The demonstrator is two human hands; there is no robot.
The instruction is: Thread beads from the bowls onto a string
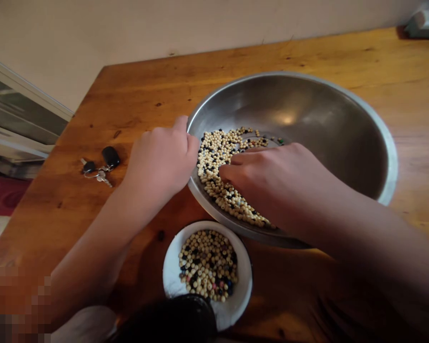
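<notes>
Beyond the right hand [268,183], the inside of the metal bowl [391,171] leaves room to pass. That bowl's rim blocks the left hand [160,159] on its right. Keys [100,166] lie just left of that hand. Between the hands and the body, a small white bowl [243,290] stands partly behind a dark object [168,321].

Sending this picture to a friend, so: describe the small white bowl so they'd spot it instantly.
On the wooden table, find the large steel bowl. Just in front of it, nearest the viewer, sits a much smaller white bowl. It alone is white, and it is filled with cream and dark beads, with a dark object hiding its near rim.
</notes>
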